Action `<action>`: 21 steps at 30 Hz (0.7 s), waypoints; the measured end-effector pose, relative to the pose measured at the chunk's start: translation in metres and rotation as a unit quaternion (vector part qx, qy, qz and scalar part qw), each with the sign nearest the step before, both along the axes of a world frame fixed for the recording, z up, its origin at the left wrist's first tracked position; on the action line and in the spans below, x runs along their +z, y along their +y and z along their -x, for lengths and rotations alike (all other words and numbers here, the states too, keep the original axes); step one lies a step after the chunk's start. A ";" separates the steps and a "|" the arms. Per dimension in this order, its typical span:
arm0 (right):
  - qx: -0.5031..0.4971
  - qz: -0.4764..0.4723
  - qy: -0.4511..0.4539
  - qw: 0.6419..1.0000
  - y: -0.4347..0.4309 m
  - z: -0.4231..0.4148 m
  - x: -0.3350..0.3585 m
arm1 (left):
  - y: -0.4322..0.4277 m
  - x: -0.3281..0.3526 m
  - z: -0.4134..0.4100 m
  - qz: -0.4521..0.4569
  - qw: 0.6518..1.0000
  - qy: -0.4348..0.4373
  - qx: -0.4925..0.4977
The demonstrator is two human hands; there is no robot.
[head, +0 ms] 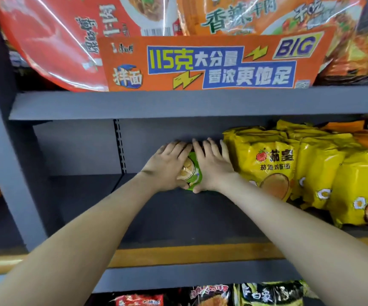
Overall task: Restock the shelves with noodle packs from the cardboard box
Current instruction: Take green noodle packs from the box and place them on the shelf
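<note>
Both hands hold a green noodle pack (192, 171) deep on the grey shelf (178, 217).
The left hand (167, 167) and right hand (215, 167) lie side by side over the pack, fingers fairly straight along its top and reaching the grey back panel (77, 146), thumbs tucked round its near edge. Only a narrow strip of the pack shows between the two hands, and it rests on the shelf board beneath the palms. Just beside the right hand, on its outer side, stands a row of yellow noodle packs (273, 164), seemingly touching the little finger. Above both hands, on the next board up, an orange sign (200, 62) fronts large red and orange packs. Below the forearms, dark packs (267, 294) fill the lower shelf.
</note>
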State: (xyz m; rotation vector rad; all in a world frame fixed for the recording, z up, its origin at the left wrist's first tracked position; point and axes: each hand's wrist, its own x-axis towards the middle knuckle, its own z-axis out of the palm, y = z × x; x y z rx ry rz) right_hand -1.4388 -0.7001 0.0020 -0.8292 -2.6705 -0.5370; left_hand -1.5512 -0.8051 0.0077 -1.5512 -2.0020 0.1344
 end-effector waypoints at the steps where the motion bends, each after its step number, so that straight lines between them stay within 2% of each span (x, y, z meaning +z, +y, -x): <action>1: -0.017 -0.010 0.012 1.000 0.000 0.005 -0.003 | 0.006 -0.002 0.000 -0.003 1.000 0.007 0.010; 5: -0.066 -0.045 0.033 0.996 0.007 0.022 -0.009 | 0.024 -0.019 0.007 0.035 0.997 0.059 0.044; 10: 0.012 -0.114 0.067 0.991 0.019 0.032 -0.027 | 0.033 -0.030 0.023 0.133 0.988 0.050 0.055; 13: 0.047 0.038 0.027 0.998 0.022 0.034 -0.029 | 0.036 -0.028 0.031 0.144 0.989 0.034 0.024; 18: 0.021 0.026 0.072 0.997 0.034 0.040 -0.033 | 0.030 -0.027 0.033 0.101 0.995 0.010 -0.003; 21: -0.005 0.020 0.074 0.997 0.034 0.046 -0.034 | 0.027 -0.026 0.035 0.000 0.999 0.040 0.016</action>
